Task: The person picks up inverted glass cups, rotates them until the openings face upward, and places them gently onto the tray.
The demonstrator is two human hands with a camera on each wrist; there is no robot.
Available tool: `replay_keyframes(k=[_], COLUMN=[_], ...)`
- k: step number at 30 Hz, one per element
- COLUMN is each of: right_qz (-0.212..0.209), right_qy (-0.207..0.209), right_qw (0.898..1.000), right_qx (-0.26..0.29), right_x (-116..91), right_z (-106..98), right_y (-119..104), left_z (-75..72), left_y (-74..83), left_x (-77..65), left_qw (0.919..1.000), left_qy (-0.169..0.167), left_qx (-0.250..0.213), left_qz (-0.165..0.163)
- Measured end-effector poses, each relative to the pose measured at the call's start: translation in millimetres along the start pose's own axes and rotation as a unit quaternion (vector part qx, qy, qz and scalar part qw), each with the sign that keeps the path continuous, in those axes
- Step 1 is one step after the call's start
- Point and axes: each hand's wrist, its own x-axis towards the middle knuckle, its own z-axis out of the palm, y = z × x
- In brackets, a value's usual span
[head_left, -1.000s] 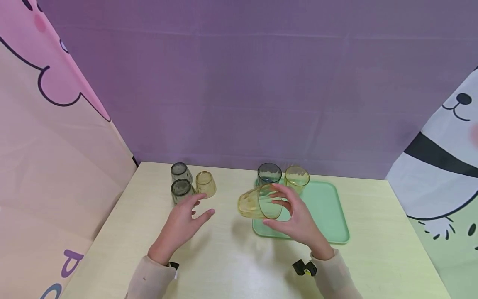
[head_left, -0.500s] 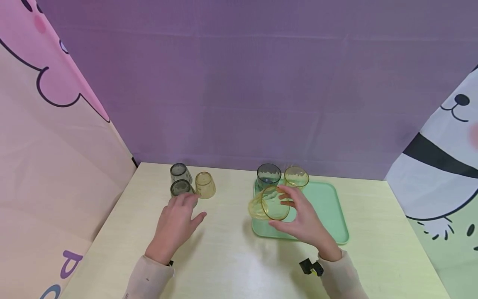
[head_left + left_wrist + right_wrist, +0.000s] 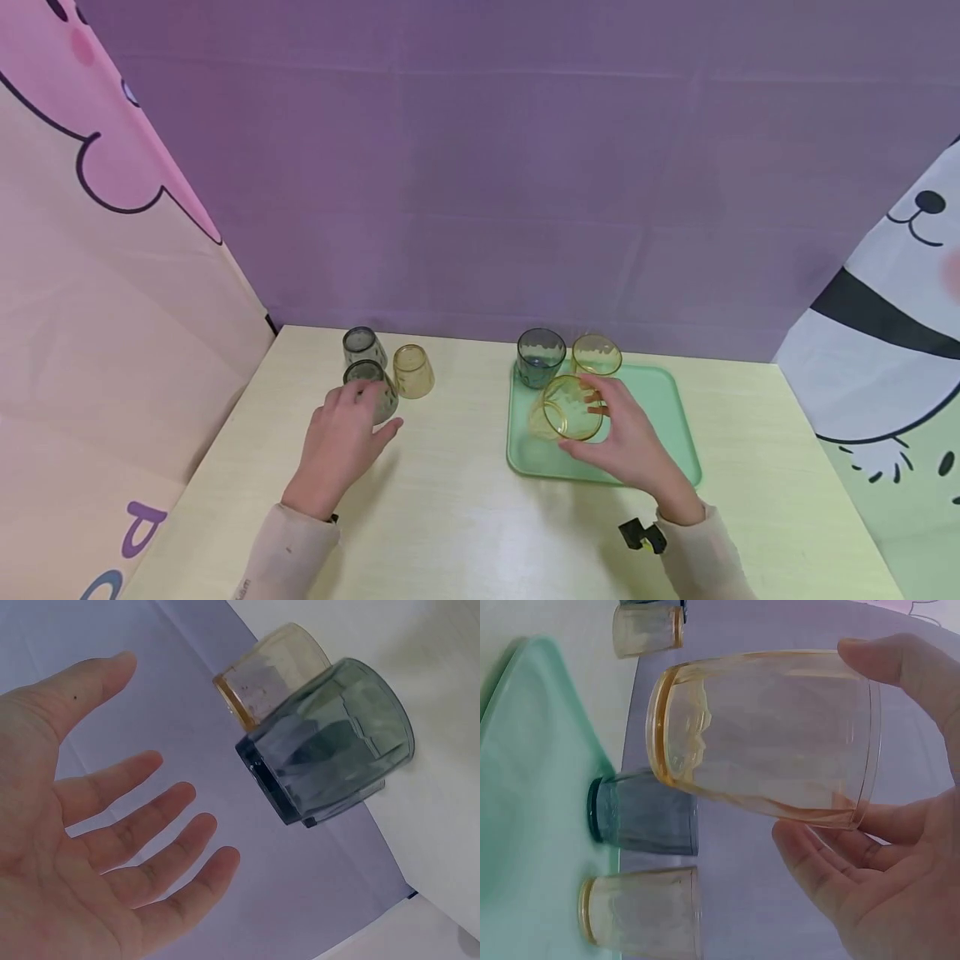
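- Yellow glass [image 3: 562,408] raised over green tray [image 3: 663,442], open end up, leaning slightly.
- Right hand [image 3: 630,442]: thumb and fingers grasping yellow glass near its rim.
- Left hand [image 3: 333,442]: released, fingers apart, just beside front dark glass [image 3: 365,372]; gap visible in left wrist view.
- Front dark glass upside down on bench [image 3: 465,517]; rear dark glass [image 3: 363,346] and pale amber glass [image 3: 414,375] close by, same way up.
- Blue-grey glass [image 3: 541,362] and second yellow glass [image 3: 596,356] upright, side by side, at tray's far side.

The left hand [image 3: 339,443] partly hides the nearer smoky-grey glass tumbler [image 3: 366,372]; the right wrist view crops the mint-green rectangular tray [image 3: 532,802].
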Motion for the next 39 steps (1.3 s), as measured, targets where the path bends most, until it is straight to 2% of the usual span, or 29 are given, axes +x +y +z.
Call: replay_keyframes(k=[8, 19, 30, 39], right_qz=[0.039, 0.098, 0.14, 0.163], right_qy=[0.0, 0.012, 0.002, -0.02], right_qw=[0.998, 0.986, 0.976, 0.972], right_qx=[-0.05, -0.134, -0.167, -0.167], right_x=[-5, -9, 4, 17], right_z=[-8, -33, -63, -76], right_y=[9, 31, 55, 85], left_z=[-1.2, 1.7, 2.9, 5.4], left_y=[-7.5, -15.6, -23.5, -28.7], left_x=[8.5, 14.0, 18.7, 24.9], left_qw=[0.9999, 0.9999, 0.9992, 0.9979], left_qy=[-0.007, -0.008, -0.021, -0.041], left_qx=[0.004, -0.001, -0.014, -0.025], left_qz=[-0.007, -0.011, -0.03, -0.042])
